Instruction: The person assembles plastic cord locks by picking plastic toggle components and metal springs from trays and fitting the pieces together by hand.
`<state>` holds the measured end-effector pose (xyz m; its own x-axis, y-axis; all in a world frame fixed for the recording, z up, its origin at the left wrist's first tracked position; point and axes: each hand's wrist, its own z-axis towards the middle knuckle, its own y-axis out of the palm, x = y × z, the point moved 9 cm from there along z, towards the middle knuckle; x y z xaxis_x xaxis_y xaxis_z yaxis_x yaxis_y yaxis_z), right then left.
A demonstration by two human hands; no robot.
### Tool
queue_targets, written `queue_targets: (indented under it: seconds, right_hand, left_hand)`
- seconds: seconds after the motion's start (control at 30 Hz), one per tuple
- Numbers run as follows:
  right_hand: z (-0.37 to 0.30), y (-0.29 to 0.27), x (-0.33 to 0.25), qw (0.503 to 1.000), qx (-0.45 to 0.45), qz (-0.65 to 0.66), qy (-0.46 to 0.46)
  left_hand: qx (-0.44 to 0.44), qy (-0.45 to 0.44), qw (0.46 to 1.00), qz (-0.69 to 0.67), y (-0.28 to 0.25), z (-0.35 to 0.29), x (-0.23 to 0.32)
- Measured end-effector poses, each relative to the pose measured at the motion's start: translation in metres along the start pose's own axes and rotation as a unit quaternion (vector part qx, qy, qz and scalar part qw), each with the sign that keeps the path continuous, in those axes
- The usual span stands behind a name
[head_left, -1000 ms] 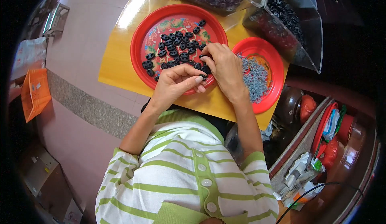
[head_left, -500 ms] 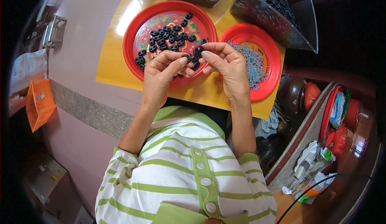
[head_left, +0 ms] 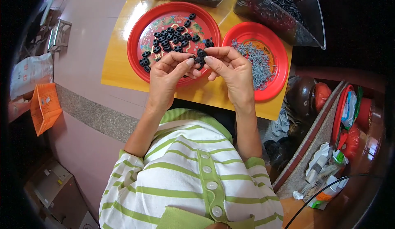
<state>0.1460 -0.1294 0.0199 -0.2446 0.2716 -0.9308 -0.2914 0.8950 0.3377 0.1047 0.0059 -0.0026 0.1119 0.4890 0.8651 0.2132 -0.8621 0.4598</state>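
1. While both hands meet above the near right part of a large, round, red patterned tray [head_left: 132, 44], the left hand [head_left: 164, 79] pinches a small black part, mostly hidden, between thumb and forefinger.
2. Right hand [head_left: 233, 73] grips a small, rounded, black, plastic-looking piece [head_left: 200, 53] at its fingertips, against or just beside the left's; contact cannot be told.
3. Loose black oval two-holed pieces [head_left: 170, 36] lie in the tray on the yellow worktop [head_left: 119, 73]; slim grey-blue screw-like pieces [head_left: 260, 70] fill a smaller round red plate [head_left: 282, 60] to the right.
4. Judgement: the step in hand looks like fitting or lining up small parts.
5. Judgement: the next move calls for steady alignment and light, even fingertip pressure.
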Motion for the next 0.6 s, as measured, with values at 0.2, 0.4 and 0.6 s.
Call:
queue_targets:
  seconds: [0.2,0.4,0.6]
  right_hand:
    - [0.001,0.001,0.002,1.0,-0.006,-0.02,-0.02]
    - [-0.002,0.002,0.0,0.998,0.003,-0.05,-0.029]
    - [-0.002,0.004,0.0,0.997,0.018,-0.064,-0.043]
  left_hand:
    - [-0.002,-0.002,1.0,0.002,0.002,0.0,0.0]
    - [0.004,0.001,1.0,-0.006,0.001,0.0,-0.002]
    - [0.003,0.054,0.997,0.06,0.003,-0.001,0.009]
